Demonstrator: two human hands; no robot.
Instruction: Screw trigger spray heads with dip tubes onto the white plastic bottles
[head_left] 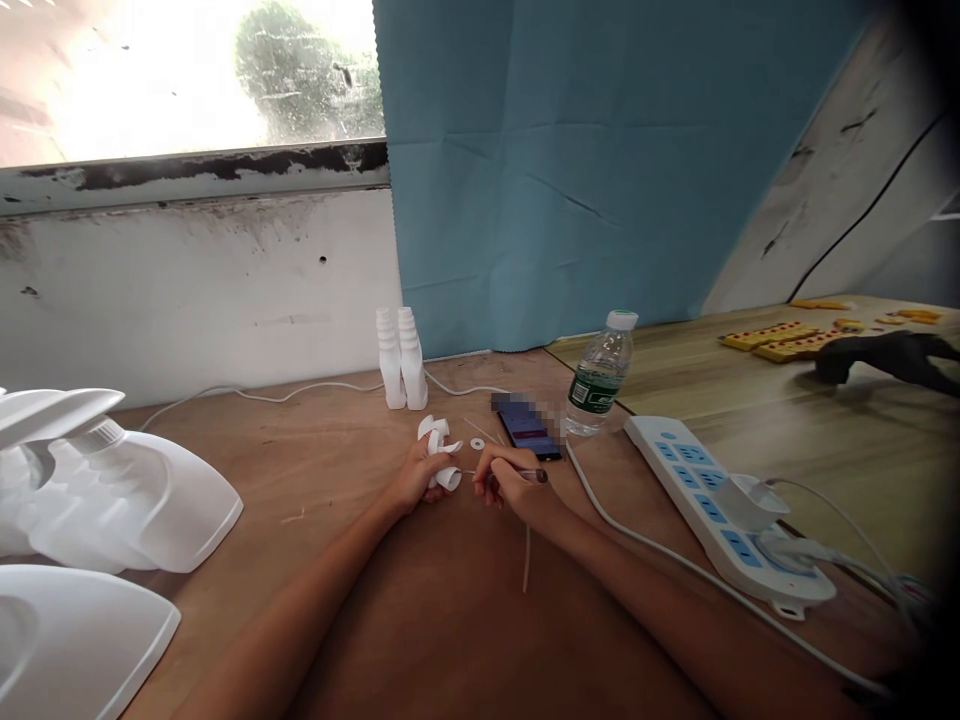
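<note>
My left hand (417,474) is closed around a white plastic trigger spray head (448,478), its round open end facing my right hand. Pinched in my right hand (511,474) is a slim screwdriver (541,476) with a brownish handle. Its thin shaft points left at the spray head's opening; whether the tip touches is too small to tell. A small white ring (478,443) lies on the table just beyond my fingers. One thin pale tube (526,562) lies below my right wrist, and another thin strip (482,431) rests near the phone.
Behind my hands stand two ribbed white plastic pieces (403,362). A phone (528,426), a water bottle (599,375) and a power strip (720,510) with plugs and cables are to the right. Large white plastic parts (172,500) crowd the left. Yellow pieces (780,340) lie on the farther table.
</note>
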